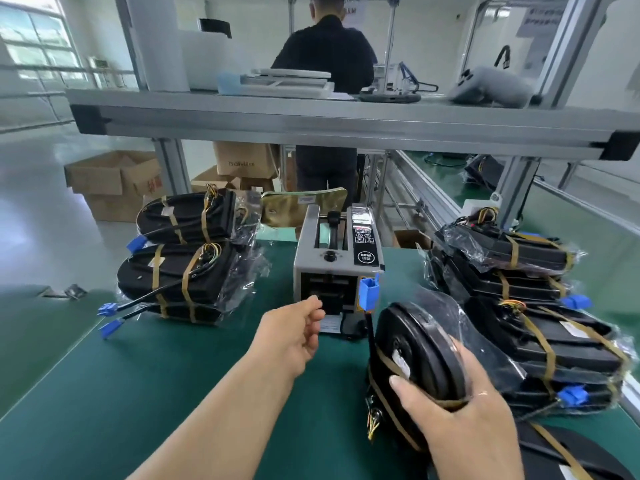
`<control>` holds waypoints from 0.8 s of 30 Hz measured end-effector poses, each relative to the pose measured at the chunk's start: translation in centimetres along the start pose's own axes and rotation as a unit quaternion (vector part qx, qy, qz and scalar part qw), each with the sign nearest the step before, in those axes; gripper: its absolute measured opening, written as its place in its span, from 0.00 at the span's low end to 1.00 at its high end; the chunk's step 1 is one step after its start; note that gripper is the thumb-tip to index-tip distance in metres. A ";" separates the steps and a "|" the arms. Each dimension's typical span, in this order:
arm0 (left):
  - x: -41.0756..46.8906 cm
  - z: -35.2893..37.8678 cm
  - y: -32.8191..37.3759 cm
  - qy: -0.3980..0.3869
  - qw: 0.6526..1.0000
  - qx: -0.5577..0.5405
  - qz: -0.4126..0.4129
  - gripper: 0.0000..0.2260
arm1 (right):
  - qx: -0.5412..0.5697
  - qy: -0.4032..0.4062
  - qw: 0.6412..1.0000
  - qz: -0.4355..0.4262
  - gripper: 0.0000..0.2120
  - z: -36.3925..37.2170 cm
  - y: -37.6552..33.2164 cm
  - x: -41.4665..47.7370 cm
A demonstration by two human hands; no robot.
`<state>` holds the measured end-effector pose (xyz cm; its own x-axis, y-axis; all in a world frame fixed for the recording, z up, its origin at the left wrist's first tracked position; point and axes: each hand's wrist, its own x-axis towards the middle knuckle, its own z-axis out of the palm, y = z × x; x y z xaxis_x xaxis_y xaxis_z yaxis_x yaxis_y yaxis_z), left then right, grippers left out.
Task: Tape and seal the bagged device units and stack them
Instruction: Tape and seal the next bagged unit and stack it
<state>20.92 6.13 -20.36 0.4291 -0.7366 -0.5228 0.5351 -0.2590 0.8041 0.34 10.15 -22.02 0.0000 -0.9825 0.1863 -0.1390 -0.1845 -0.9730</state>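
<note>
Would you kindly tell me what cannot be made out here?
Head view.
Hidden behind the left hand: tape at the dispenser outlet.
Too small: panel print.
Cut off by the frame edge: the bagged unit at bottom right.
Covered by the right hand: the held unit's near end.

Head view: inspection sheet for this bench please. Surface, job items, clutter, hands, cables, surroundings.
Surface: green mat covers the bench.
Job's things: tape dispenser at centre back; left stack of taped bagged units; right stack, taller; one bagged unit stood on edge.
Clutter: dark scraps off the mat's left edge.
Hands: left hand at the dispenser mouth, fingers curled, tape not discernible; right hand grips the on-edge unit.
Cables: leads with blue connectors poke from the left stack.
Surroundings: aluminium shelf overhead; cardboard boxes; a person standing beyond.
</note>
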 end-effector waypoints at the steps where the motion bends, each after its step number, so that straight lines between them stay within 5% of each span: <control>1: 0.4 0.2 -0.1 0.002 1.000 -0.011 -0.010 0.05 | -0.002 -0.004 1.000 0.003 0.31 0.1 -0.1 0.0; 16: 1.5 3.8 0.5 0.038 0.993 -0.096 -0.060 0.03 | 0.017 -0.026 0.999 -0.019 0.32 0.0 0.3 0.3; 24: -1.5 1.8 0.2 0.019 0.992 -0.112 0.059 0.07 | 0.005 -0.033 0.999 -0.027 0.32 -0.4 0.0 -0.1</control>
<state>19.05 6.04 -18.85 0.5232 -0.7278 -0.4435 0.6262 -0.0246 0.7792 -0.02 10.25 -22.03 0.0715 -0.9708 0.2288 -0.1273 -0.2364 -0.9633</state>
